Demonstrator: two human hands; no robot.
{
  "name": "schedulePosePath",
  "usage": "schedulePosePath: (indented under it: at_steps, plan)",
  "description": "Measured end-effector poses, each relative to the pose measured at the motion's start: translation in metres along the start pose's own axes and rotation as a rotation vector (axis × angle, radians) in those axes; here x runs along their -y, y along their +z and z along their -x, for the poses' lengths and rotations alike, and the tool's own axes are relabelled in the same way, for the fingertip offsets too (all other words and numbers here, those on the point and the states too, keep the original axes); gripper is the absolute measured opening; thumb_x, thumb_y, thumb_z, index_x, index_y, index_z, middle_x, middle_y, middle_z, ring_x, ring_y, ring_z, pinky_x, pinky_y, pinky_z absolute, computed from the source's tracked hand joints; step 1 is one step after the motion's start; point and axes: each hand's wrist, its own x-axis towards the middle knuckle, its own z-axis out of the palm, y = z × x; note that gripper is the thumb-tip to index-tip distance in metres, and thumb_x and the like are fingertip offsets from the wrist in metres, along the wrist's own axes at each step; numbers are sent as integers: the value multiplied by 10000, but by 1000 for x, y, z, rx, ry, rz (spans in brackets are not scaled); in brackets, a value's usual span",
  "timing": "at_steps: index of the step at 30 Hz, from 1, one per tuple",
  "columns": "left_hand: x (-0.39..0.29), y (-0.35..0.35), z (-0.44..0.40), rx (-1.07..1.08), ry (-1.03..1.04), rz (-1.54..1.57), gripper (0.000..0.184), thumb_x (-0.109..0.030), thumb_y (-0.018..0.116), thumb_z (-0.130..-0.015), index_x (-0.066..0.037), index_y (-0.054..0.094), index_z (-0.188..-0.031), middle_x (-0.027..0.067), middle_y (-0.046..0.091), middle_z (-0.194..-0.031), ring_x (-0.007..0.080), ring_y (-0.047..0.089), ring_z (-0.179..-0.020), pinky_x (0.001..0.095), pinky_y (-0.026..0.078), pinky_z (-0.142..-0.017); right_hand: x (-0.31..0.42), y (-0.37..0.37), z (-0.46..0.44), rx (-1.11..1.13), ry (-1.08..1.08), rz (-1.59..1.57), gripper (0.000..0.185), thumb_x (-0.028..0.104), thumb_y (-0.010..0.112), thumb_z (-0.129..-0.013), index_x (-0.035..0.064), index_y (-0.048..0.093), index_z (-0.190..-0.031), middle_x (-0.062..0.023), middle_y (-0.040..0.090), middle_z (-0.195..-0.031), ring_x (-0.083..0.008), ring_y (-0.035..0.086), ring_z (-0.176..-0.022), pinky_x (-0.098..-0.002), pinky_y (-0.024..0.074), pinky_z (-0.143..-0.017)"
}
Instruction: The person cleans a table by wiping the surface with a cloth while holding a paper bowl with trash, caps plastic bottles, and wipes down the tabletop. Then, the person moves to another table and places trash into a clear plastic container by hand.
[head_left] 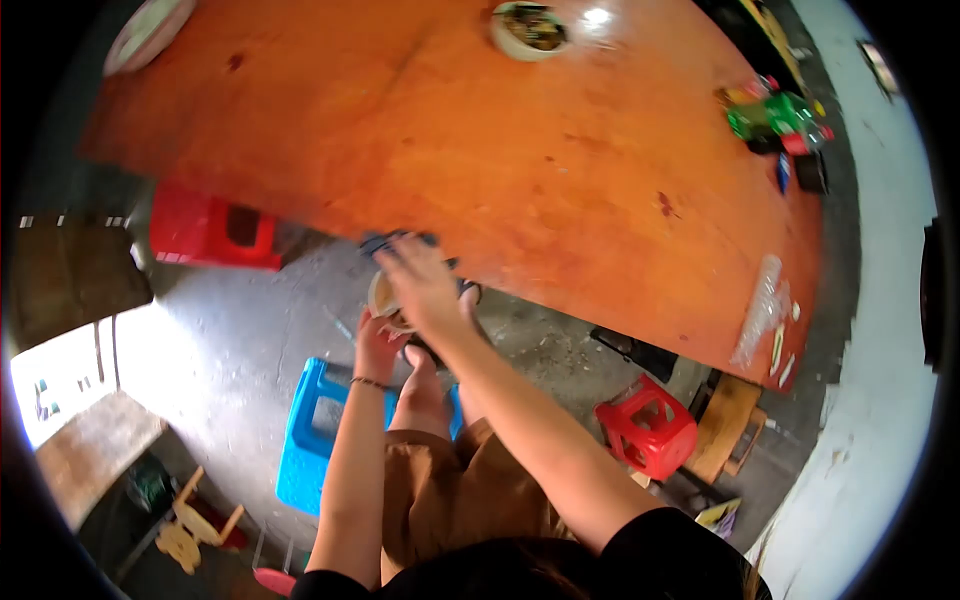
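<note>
My left hand [377, 337] holds a small light-coloured bowl [379, 292] just below the table edge, fingers round its lower side. Part of the bowl is hidden behind my right hand. At the edge of the orange-brown table [480, 180], my right hand [424, 285] presses on a dark cloth [385, 242], slightly smeared by motion. The cloth lies at the rim above the bowl, bunched under the fingers.
On the table are a bowl of food [530, 32], a pale basin [148, 35], several bottles [775, 118] and a clear plastic piece [762, 310]. Around the floor stand a blue stool [305, 465], a red stool [648, 428] and another red stool [200, 228].
</note>
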Motion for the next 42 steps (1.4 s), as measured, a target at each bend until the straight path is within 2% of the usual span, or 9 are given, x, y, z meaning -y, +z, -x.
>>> schedulePosePath:
  at_steps: [4,7,13,16,19,21,26,35,42]
  plan:
    - [-12,-11,26,58,21,-153,459,-188,483,-901,-153,456,-1358,70,501,-1369,267,487,-1265,490,444,-1022,-2,-46,4,-161,164,-175,349,2,610,-841,50,604,-1187,-165,586,-1225,-365,530,-1162,-444,430,-977]
    - [-19,-27,43,94,-27,-140,465,-168,529,-881,-146,472,-1342,83,529,-1343,272,528,-1229,458,499,-963,-41,-116,28,-277,318,-22,351,7,610,-845,52,605,-1193,-168,583,-1235,-372,527,-1164,-445,435,-969]
    - [-27,11,93,248,-37,-196,539,-231,546,-875,-65,441,-1376,148,495,-1389,321,489,-1266,473,446,-1026,-121,-177,88,-481,569,411,337,4,617,-805,61,636,-1137,-155,608,-1182,-360,546,-1136,-440,438,-964]
    - [-22,40,102,297,-34,-216,598,-245,564,-860,-29,405,-1394,158,485,-1396,317,485,-1268,464,426,-1051,-122,-139,82,-274,395,452,422,41,538,-806,85,587,-1223,-169,522,-1319,-352,480,-1244,-474,393,-1037]
    - [-11,94,116,339,-16,-229,622,-243,557,-859,-15,377,-1410,164,475,-1401,315,482,-1269,455,421,-1056,-117,-142,72,-234,427,347,451,46,534,-820,96,569,-1267,-165,474,-1391,-361,429,-1307,-496,339,-1090]
    - [2,130,122,364,-14,-250,632,-241,550,-862,-17,361,-1421,166,465,-1409,313,479,-1275,449,418,-1056,-126,-158,79,-203,419,318,462,45,534,-825,105,560,-1283,-157,455,-1414,-353,406,-1332,-493,326,-1101]
    - [57,213,112,435,-83,-318,613,-243,546,-872,-12,375,-1413,159,483,-1399,300,484,-1275,449,416,-1058,-191,-251,143,-193,663,408,476,46,528,-831,127,551,-1300,-146,447,-1427,-342,404,-1337,-481,322,-1110]
    - [201,345,96,507,-218,-422,598,-271,556,-865,-18,411,-1386,147,517,-1372,302,516,-1245,449,451,-1029,-350,-429,296,-475,944,646,388,82,557,-857,89,582,-1244,-189,504,-1351,-384,473,-1249,-479,389,-1029]
    - [244,383,91,468,-225,-403,592,-255,552,-856,-26,412,-1384,140,517,-1371,295,514,-1242,441,429,-1047,-451,-465,258,-570,1016,637,401,120,583,-881,95,560,-1281,-200,484,-1365,-415,443,-1262,-500,364,-1047]
